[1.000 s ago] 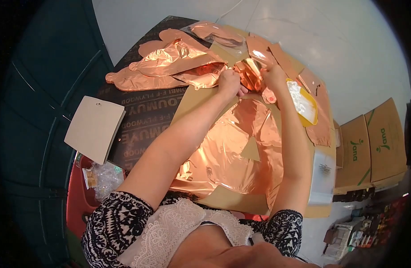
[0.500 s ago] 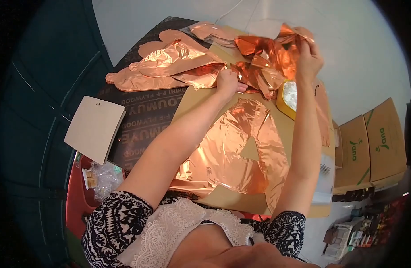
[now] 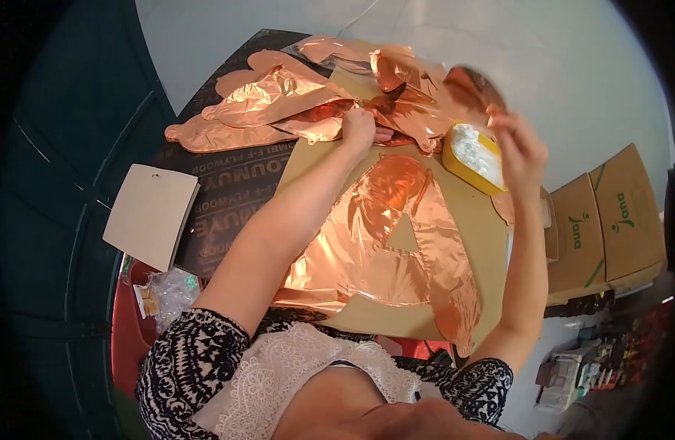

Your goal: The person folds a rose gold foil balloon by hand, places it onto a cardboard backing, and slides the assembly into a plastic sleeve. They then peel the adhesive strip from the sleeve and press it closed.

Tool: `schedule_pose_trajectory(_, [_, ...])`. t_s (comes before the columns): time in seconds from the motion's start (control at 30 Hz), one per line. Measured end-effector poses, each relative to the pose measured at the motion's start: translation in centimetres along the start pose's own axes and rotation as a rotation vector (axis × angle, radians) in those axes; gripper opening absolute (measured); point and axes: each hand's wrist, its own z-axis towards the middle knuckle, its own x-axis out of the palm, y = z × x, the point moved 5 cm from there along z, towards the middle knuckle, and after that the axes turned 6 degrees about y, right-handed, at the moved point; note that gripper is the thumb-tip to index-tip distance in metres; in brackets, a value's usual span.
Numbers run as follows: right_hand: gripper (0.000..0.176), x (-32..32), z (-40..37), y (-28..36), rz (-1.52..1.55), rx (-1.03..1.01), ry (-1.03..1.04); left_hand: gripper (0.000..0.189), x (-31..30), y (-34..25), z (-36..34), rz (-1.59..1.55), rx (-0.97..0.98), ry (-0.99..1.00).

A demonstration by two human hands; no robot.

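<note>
A flat copper-coloured foil balloon point(image 3: 345, 257), shaped like a letter A, lies in front of me on a cardboard sheet point(image 3: 462, 235). Beyond it, my left hand point(image 3: 361, 130) is closed on the edge of a crumpled foil balloon point(image 3: 403, 110) among the pile. To the right, my right hand point(image 3: 524, 147) is raised beside a yellow tub point(image 3: 466, 170) of white powder, its fingers bent and smeared by motion. A blurred flap of foil point(image 3: 473, 88) stands up just left of those fingertips; I cannot tell whether they still touch it.
More flat foil balloons point(image 3: 279, 92) are heaped at the back left of the dark plywood table point(image 3: 227, 198). A pale board point(image 3: 153, 216) sits at the left edge, above a red container point(image 3: 128, 323) with clear plastic. Cardboard boxes point(image 3: 601, 220) stand at the right.
My right hand has moved right and down, away from the foil it gripped, and that foil has swung left. My left hand keeps its hold. More of the yellow tub shows.
</note>
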Motion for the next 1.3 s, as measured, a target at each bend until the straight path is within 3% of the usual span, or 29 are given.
schedule_pose_trajectory(0.03, [0.010,-0.1,-1.5,1.5,-0.001,0.011,0.093,0.020,0.1,-0.1,-0.1,-0.006,-0.017,-0.005])
schedule_pose_trajectory(0.1, [0.013,-0.1,-4.1,4.3,0.047,-0.162,0.177,0.020,0.1,-0.5,-0.5,-0.019,-0.051,-0.019])
schedule_pose_trajectory(0.23, [0.016,0.0,-10.0,8.8,-0.014,-0.072,0.468,0.020,0.4,-1.1,-0.9,-0.051,-0.086,-0.044])
schedule_pose_trajectory(0.27, [0.016,-0.2,-11.1,9.7,0.008,-0.060,0.503,0.020,0.2,-0.5,-0.2,-0.063,-0.066,0.026])
schedule_pose_trajectory(0.43, [0.017,-1.8,-14.6,13.0,0.170,0.088,0.691,0.022,-0.1,-0.6,-0.2,-0.077,-0.038,-0.035])
schedule_pose_trajectory(0.5, [0.014,-2.6,-15.4,13.6,0.232,0.108,0.710,0.018,0.0,-0.7,-0.1,-0.078,-0.009,0.014])
schedule_pose_trajectory(0.73, [0.016,-2.7,-17.2,14.1,0.375,0.113,0.762,0.035,0.6,-1.9,-1.1,-0.042,-0.259,-0.044])
schedule_pose_trajectory(0.83, [0.017,-2.2,-17.3,14.1,0.402,0.112,0.756,0.037,0.2,-1.1,0.1,0.016,-0.243,0.038])
schedule_pose_trajectory(1.03, [0.017,-2.3,-18.0,13.9,0.432,0.116,0.734,0.032,0.8,-0.1,1.9,0.181,-0.237,-0.122])
schedule_pose_trajectory(1.23, [0.017,-3.9,-17.7,14.1,0.441,0.123,0.705,0.031,3.3,0.0,5.6,0.037,-0.186,-0.101])
schedule_pose_trajectory(1.3, [0.017,-2.6,-18.2,13.5,0.437,0.137,0.700,0.029,3.3,1.1,8.1,0.003,-0.150,0.032])
